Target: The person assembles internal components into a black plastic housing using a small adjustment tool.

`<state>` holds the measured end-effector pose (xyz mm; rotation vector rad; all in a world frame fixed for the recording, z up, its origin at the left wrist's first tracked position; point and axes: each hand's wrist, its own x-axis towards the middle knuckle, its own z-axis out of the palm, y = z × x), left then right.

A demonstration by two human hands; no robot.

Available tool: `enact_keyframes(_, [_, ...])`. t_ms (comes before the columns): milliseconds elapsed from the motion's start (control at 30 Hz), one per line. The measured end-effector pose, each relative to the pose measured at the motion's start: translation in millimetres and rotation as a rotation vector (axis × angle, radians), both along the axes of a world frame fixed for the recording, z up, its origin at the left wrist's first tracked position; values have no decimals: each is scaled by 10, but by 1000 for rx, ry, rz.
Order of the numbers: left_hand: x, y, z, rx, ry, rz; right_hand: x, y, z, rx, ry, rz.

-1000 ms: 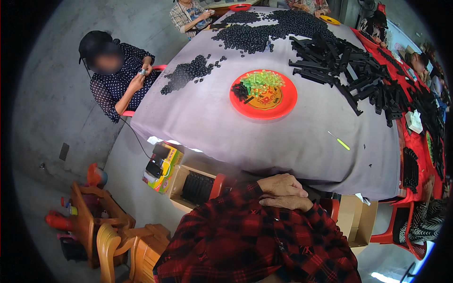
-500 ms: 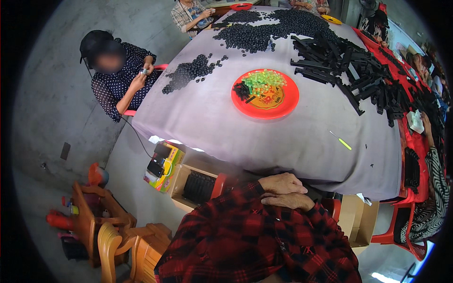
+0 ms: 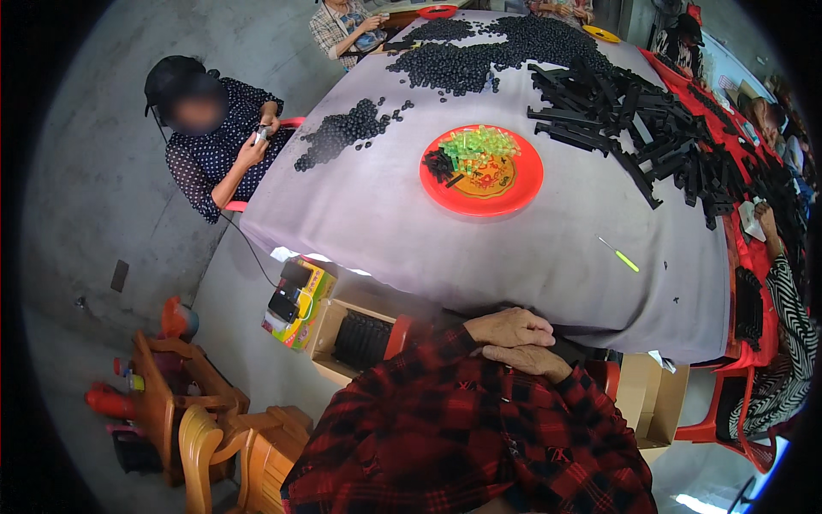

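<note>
Both hands rest idle just off the near edge of the grey-clothed tabletop (image 3: pixel 514 257): the left hand (image 3: pixel 511 328) lies folded over the right hand (image 3: pixel 527 360), fingers closed together on nothing. The round red plastic plate (image 3: pixel 522 184), mid-tabletop, already carries small green pieces (image 3: pixel 479 144) and a few black ones. Heaps of black round beads (image 3: pixel 479 56) and long black plastic strips (image 3: pixel 642 120) toward the far edge lie unsorted, so most work looks undone.

Red-and-black plaid sleeves (image 3: pixel 445 420), grey tablecloth (image 3: pixel 479 248), red plate (image 3: pixel 522 176) with green pieces (image 3: pixel 479 144), black strips (image 3: pixel 634 120)
</note>
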<state>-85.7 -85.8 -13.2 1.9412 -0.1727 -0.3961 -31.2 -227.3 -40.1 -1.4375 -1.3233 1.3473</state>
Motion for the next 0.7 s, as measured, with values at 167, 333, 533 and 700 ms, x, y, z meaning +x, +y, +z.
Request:
enact_keyframes(167, [-17, 16, 60, -30, 74, -136, -65, 23, -529, 31, 211, 57])
enact_keyframes(333, [-7, 34, 30, -64, 95, -132, 10, 108, -357, -221, 91, 90])
enact_keyframes(533, [17, 18, -96, -119, 95, -113, -13, 48, -749, 41, 60, 193])
enact_keyframes(700, [25, 13, -208, -121, 84, -96, -28, 15, -860, 448, -201, 185])
